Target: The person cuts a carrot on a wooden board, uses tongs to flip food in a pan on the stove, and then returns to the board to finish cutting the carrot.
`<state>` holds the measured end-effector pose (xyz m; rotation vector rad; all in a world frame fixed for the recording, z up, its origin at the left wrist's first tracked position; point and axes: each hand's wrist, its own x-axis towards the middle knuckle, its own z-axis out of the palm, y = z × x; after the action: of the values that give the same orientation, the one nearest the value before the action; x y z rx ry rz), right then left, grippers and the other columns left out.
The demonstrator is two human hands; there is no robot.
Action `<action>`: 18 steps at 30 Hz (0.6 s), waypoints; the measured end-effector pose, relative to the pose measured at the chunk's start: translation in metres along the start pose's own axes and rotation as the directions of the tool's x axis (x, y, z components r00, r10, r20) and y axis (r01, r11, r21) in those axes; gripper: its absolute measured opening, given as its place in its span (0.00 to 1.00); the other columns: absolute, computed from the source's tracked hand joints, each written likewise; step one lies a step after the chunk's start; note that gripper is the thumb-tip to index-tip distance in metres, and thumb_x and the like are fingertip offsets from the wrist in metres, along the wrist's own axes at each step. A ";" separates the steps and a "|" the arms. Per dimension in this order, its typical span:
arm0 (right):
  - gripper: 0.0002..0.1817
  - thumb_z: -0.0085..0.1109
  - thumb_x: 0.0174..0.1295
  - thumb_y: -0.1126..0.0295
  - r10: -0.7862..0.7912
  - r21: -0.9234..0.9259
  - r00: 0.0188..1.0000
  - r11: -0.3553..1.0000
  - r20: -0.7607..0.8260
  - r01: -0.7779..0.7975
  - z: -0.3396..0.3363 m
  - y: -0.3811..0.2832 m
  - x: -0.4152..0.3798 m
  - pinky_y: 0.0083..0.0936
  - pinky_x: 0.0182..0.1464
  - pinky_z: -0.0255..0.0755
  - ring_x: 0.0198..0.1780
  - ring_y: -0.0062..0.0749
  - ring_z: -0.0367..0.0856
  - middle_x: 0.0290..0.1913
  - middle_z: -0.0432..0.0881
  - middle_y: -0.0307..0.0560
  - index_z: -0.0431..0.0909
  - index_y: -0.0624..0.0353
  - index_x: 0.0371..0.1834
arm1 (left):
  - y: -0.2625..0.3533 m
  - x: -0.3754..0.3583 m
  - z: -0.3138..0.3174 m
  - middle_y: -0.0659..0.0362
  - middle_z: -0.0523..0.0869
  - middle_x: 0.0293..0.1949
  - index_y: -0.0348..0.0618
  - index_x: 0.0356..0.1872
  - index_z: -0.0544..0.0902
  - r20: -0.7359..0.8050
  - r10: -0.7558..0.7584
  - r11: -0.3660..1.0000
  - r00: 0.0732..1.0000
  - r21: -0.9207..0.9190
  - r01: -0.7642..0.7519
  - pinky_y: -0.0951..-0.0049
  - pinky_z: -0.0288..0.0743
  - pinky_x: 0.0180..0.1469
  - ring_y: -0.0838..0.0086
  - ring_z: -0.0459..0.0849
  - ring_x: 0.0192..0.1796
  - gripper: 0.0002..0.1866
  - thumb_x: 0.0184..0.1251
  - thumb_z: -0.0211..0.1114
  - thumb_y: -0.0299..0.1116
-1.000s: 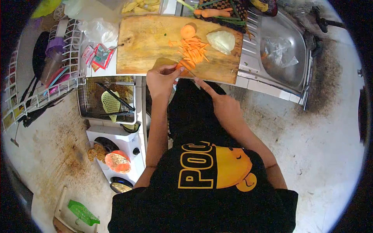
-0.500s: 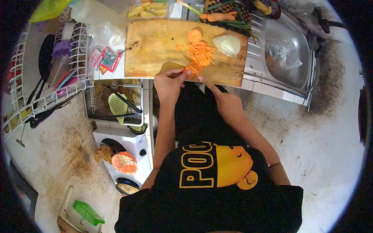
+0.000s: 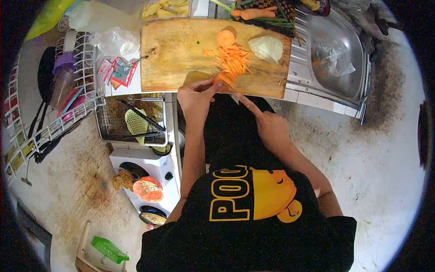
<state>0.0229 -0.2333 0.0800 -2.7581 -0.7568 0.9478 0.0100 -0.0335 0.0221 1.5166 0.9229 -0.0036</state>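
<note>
A wooden cutting board [image 3: 176,54] lies on the counter. At its near edge my left hand [image 3: 195,97] pinches a piece of carrot [image 3: 223,81]. My right hand [image 3: 267,124] holds a knife [image 3: 234,97], its index finger stretched along it; only a bit of the blade shows, just off the board's edge. Thin carrot strips [image 3: 233,60] are heaped beyond the held piece. Behind the heap sits a thick round carrot piece [image 3: 225,38], and to its right a pale cabbage-like piece [image 3: 266,48].
Right of the board is a metal sink [image 3: 358,84] with a plastic bag inside. Whole carrots [image 3: 253,13] and greens lie behind the board. Left are red packets [image 3: 123,71], a white wire rack [image 3: 86,59], a basket with utensils [image 3: 131,140] and a stove [image 3: 122,156].
My right hand has moved slightly right and toward my body, with the knife drawn back from the carrot. The view has shifted slightly.
</note>
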 end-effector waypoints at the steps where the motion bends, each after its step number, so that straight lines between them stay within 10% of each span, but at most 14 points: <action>1: 0.44 0.47 0.63 0.76 -0.011 0.002 1.000 1.000 -0.003 0.011 -0.001 0.000 -0.001 0.42 0.22 0.77 0.22 0.44 0.82 0.21 0.79 0.51 0.44 0.13 0.75 | 0.000 0.000 0.001 0.56 0.87 0.25 0.29 0.35 0.87 0.005 -0.014 1.000 1.000 -0.020 0.015 0.83 0.74 0.21 0.82 0.79 0.21 0.14 0.49 0.79 0.27; 18: 0.45 0.49 0.61 0.80 -0.008 0.012 0.999 1.000 0.036 0.007 0.006 -0.006 0.018 0.41 0.24 0.77 0.21 0.44 0.81 0.19 0.77 0.50 0.47 0.16 0.75 | 0.007 -0.002 -0.001 0.56 0.87 0.25 0.29 0.35 0.87 0.005 -0.025 1.000 1.000 -0.001 0.025 0.83 0.73 0.20 0.82 0.79 0.21 0.14 0.51 0.78 0.28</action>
<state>0.0289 -0.2198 0.0668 -2.7331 -0.7639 1.0005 0.0119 -0.0328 0.0297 1.5031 0.9375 -0.0250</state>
